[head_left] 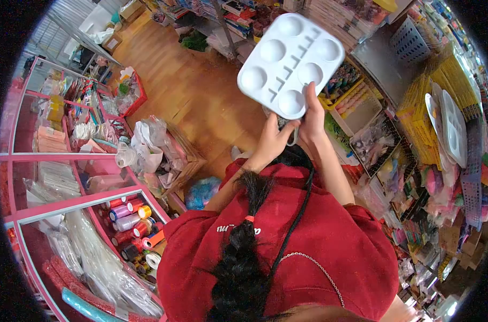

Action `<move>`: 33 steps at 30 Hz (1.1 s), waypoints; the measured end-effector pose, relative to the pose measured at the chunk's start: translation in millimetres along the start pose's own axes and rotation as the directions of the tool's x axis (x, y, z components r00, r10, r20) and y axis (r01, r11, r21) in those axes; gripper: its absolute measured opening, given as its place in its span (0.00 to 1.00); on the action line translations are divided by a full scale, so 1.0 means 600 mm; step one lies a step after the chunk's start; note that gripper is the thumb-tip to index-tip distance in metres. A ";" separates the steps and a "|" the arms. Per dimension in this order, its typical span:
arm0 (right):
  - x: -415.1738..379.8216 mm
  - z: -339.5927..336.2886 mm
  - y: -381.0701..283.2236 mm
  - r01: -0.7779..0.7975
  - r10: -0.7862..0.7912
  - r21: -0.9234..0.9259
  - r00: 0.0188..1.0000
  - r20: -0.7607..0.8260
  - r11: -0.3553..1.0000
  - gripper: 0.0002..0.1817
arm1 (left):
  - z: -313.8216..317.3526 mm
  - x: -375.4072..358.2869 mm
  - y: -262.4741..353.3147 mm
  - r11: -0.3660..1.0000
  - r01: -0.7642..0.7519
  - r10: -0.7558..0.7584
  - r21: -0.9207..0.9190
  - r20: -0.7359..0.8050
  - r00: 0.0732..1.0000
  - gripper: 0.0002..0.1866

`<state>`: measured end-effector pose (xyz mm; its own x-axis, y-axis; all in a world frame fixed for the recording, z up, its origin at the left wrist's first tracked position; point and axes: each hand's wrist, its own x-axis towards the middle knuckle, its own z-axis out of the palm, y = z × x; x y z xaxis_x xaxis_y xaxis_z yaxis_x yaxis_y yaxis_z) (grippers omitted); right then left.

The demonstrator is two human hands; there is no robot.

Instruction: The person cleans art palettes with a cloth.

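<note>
A white plastic palette (291,64) with round wells and a notched strip is raised in front of me. My right hand (312,118) holds its lower right edge, with the thumb on the upper face. My left hand (276,134) is just below the palette's lower corner, its thumb and fingers pinched together near a small grey loop. What sits between those fingers is too small and partly hidden to name.
Pink-framed glass cases (77,156) with ribbon spools (143,229) line the left. A wooden crate (194,163) with plastic bags stands beside the wooden floor (174,80). Yellow baskets (415,129), more white palettes (454,129) and crowded shelves fill the right.
</note>
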<state>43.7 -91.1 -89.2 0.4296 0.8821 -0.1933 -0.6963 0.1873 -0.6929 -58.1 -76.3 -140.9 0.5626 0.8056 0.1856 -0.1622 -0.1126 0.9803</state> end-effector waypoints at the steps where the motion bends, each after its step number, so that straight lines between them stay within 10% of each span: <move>1: 0.004 0.000 0.000 0.044 -0.044 -0.004 0.999 -0.001 0.999 0.27 | -0.005 0.000 0.001 0.999 0.046 -0.046 -0.018 0.008 0.999 0.22; 9: 0.023 -0.061 -0.052 0.081 -0.090 -0.240 0.996 -0.027 0.967 0.28 | -0.134 0.044 0.076 0.971 -0.139 0.228 0.194 -0.588 0.776 0.19; 12: 0.029 -0.084 -0.021 0.053 -0.040 -0.261 0.998 0.053 0.964 0.27 | -0.128 0.075 0.135 0.934 -0.283 0.354 0.218 -0.474 0.806 0.17; 15: 0.008 -0.067 -0.010 -0.022 0.044 -0.356 0.998 0.054 0.934 0.28 | -0.127 0.115 0.140 0.738 -0.531 0.567 0.417 0.044 0.823 0.19; 18: -0.029 -0.024 -0.017 -0.083 0.118 -0.373 0.990 0.072 0.924 0.31 | -0.095 0.129 0.120 0.612 -0.375 0.545 0.697 -0.028 0.838 0.22; 22: -0.044 -0.023 -0.022 -0.144 0.187 -0.422 0.980 0.061 0.895 0.33 | -0.095 0.140 0.113 0.783 -0.428 0.586 0.451 -0.306 0.751 0.25; 26: -0.059 -0.027 -0.036 -0.182 0.250 -0.456 0.964 0.094 0.871 0.32 | -0.122 0.142 0.131 0.910 -0.296 0.304 0.289 0.021 0.953 0.24; 33: -0.055 -0.058 -0.075 -0.188 0.314 -0.604 0.943 0.110 0.775 0.34 | -0.168 0.145 0.140 0.962 -0.250 0.206 0.114 0.302 0.931 0.25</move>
<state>80.9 -144.0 -76.1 0.1227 0.9383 -0.3234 -0.2726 -0.2815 -0.9200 -104.5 42.7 -49.2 0.7352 0.5510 0.3948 -0.2037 -0.3759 0.9040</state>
